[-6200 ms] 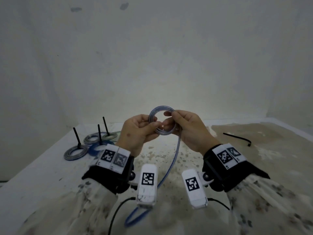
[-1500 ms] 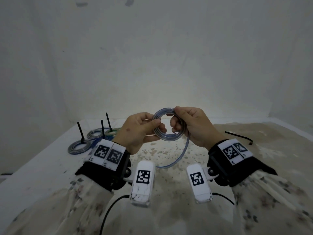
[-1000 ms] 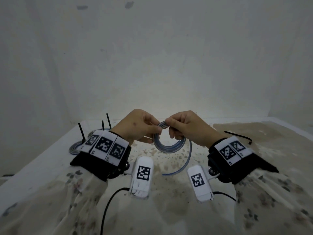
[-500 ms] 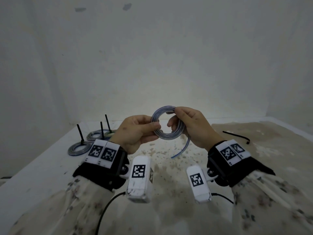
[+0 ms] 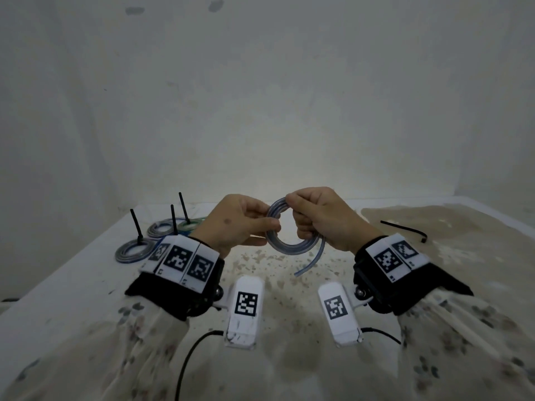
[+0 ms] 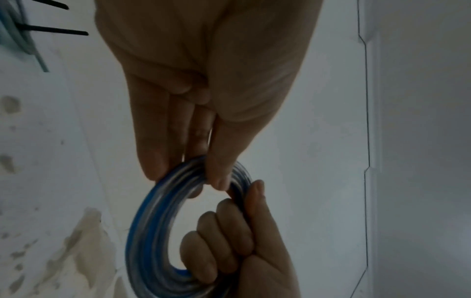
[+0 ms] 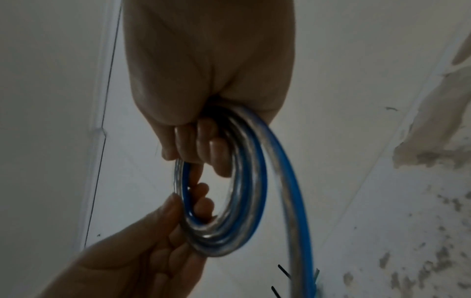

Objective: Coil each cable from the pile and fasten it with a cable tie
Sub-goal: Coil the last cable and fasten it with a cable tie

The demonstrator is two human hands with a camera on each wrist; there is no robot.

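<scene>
1. Above the stained table [image 5: 289, 357], seen from the head camera, a person holds a coiled blue-and-clear cable [image 5: 292, 246] in mid-air, well clear of the surface. The left hand [image 5: 236, 224] pinches the coil's left side; the right hand [image 5: 324, 217] grips its top and right side, fingers curled through the ring. The ring stands nearly upright, its opening facing the camera. A short loose tail [image 5: 309, 263] hangs down and left from the right hand. Open tabletop lies beneath and ahead as far as the wall. Three finished coils [image 5: 131, 251] with upright black ties sit near the far-left edge; a spare black cable tie [image 5: 404, 230] lies well apart at right.

2. Close on the left wrist camera, the left hand [image 6: 203, 80] clamps the coil [image 6: 153, 231] between thumb and fingertips, while the right hand's [image 6: 242, 252] curled fingers hook the opposite arc. This view shows the layered blue and clear turns, and black tie ends [image 6: 53, 31] at upper left.

3. Close on the right wrist camera, the right hand [image 7: 203, 80] closes over the coil [image 7: 244, 201], and the loose tail [image 7: 298, 221] runs down out of the frame's bottom edge. The left hand [image 7: 132, 260] holds the lower arc.
</scene>
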